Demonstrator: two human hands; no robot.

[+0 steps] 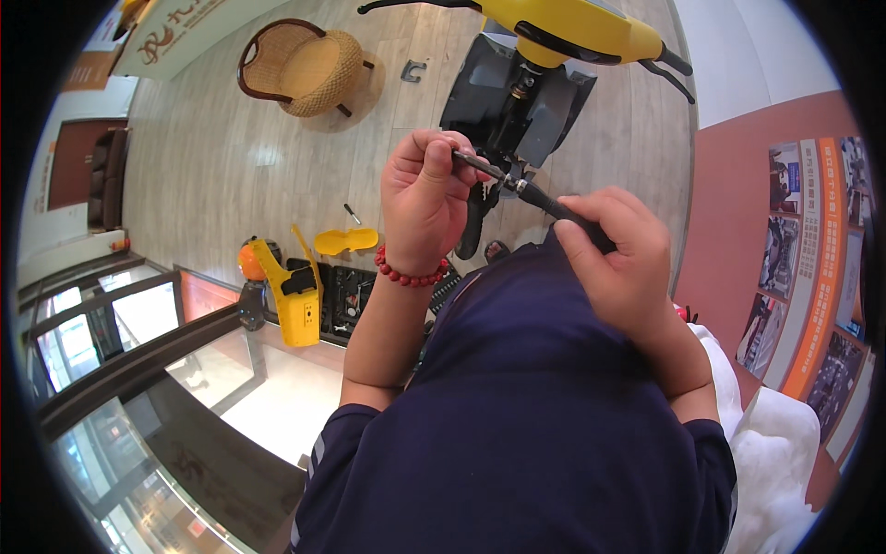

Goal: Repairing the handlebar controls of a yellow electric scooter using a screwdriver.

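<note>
A screwdriver with a black handle [548, 202] and a metal shaft lies slantwise between my two hands, in front of my chest. My right hand [623, 254] is closed around the handle's rear end. With thumb and fingers, my left hand [426, 189] pinches the thin front end of the shaft; the very tip is partly hidden by the fingers. A red bead bracelet circles my left wrist. Beyond my hands stands a yellow scooter [577, 28], its handlebar at the top and its grey front parts [489, 83] around an exposed steering column.
On the wooden floor stand a wicker chair [328, 74] and a small grey bracket [413, 70]. Yellow panels [298, 309], an orange round object [251, 261] and a black tool case [349, 300] lie left. A glass display case [157, 379] borders the left; white lumpy forms [775, 443] stand right.
</note>
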